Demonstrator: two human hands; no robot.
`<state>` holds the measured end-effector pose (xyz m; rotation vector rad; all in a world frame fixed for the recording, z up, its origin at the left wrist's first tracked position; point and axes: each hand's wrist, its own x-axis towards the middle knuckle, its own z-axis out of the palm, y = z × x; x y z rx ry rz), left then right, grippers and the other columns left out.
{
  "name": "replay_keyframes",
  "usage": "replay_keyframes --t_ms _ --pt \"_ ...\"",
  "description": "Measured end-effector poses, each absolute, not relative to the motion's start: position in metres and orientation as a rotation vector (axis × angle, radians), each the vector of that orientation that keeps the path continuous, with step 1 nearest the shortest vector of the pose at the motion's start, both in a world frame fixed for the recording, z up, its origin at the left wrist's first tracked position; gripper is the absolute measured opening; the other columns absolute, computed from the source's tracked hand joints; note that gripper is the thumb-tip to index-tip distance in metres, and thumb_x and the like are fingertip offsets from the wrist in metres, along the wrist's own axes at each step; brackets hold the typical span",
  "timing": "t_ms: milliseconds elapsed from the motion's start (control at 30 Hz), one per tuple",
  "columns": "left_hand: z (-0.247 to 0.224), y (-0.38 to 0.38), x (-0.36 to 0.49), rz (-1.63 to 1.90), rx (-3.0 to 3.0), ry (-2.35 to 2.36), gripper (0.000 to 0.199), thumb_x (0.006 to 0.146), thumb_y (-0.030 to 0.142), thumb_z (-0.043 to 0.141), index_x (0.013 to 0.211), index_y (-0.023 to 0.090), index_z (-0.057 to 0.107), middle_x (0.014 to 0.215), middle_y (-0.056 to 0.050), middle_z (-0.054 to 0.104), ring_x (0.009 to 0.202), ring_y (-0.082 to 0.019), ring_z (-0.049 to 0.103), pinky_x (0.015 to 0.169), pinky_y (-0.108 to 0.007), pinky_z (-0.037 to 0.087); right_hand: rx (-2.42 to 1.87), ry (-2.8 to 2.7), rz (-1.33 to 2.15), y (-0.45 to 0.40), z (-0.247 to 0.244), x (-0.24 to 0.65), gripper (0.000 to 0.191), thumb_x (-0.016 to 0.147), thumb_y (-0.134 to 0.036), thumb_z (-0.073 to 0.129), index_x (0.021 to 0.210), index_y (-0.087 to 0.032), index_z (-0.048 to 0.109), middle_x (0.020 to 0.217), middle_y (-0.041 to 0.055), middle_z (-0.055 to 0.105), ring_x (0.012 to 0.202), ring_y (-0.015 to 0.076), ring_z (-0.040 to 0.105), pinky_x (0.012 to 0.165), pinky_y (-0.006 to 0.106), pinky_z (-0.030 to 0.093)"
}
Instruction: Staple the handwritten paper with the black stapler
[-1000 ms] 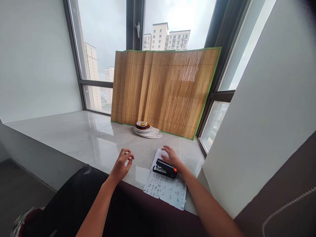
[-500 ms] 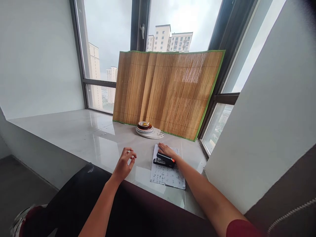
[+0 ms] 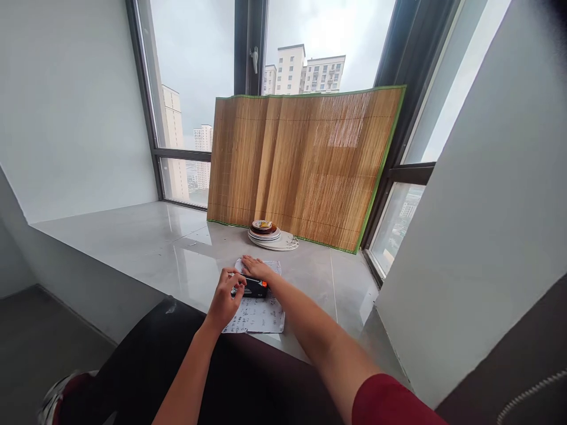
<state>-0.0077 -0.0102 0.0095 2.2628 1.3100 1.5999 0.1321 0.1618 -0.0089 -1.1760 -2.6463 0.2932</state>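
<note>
A black stapler [image 3: 256, 288] with an orange-red spot at its right end lies on sheets of paper [image 3: 261, 319] covered in handwriting. My right hand [image 3: 256, 267] lies flat over the far part of the paper, just behind the stapler, fingers stretched out and pointing left. My left hand [image 3: 227, 295] hovers at the left end of the stapler, its fingers loosely curled with a gap to the thumb and nothing held. It hides that end of the stapler and the paper's left edge; whether it touches either I cannot tell.
Small stacked plates [image 3: 264, 231] sit on a larger white oval plate [image 3: 289, 243] behind the paper. A bamboo mat [image 3: 305, 165] with green edging leans against the window. The tiled ledge [image 3: 133, 242] ends at my dark-clothed legs [image 3: 177, 336]; a wall stands at right.
My right hand has slid left across the ledge, and the paper and stapler have moved left with it. My left hand has stayed nearly in place, now overlapping the stapler's end.
</note>
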Motion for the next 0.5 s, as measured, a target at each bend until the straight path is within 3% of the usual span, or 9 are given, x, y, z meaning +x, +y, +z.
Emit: replay_keyframes --t_ms 133,367,500 --pt "0.008 -0.011 -0.01 1.61 2.251 1.317 0.014 0.094 0.012 0.05 0.091 0.02 0.062 0.109 -0.006 0.053 0.081 -0.015 0.061 0.081 -0.034 0.054 -1.165 -2.628 0.275 0.154 -0.014 0.151 0.059 0.103 -0.038 0.047 0.155 -0.012 0.038 0.167 0.0185 0.024 0.156 0.0312 0.024 0.125 0.054 0.024" --pt "0.0 -0.004 -0.012 1.468 2.313 1.334 0.018 0.09 0.01 0.049 0.088 0.022 0.062 0.092 -0.004 0.063 0.082 -0.019 0.063 0.077 -0.034 0.054 -1.115 -2.642 0.283 0.14 -0.019 0.224 0.046 0.103 -0.036 0.047 0.146 -0.021 0.051 0.162 0.0123 0.04 0.15 0.0275 0.037 0.123 0.052 0.03" --pt "-0.01 0.001 -0.009 1.28 2.397 1.349 0.019 0.095 0.02 0.051 0.103 0.023 0.068 0.109 -0.007 0.071 0.103 -0.023 0.067 0.092 -0.042 0.053 -1.094 -2.648 0.291 0.131 -0.018 0.246 0.046 0.103 -0.036 0.046 0.147 -0.022 0.049 0.163 0.0119 0.039 0.15 0.0264 0.038 0.124 0.052 0.029"
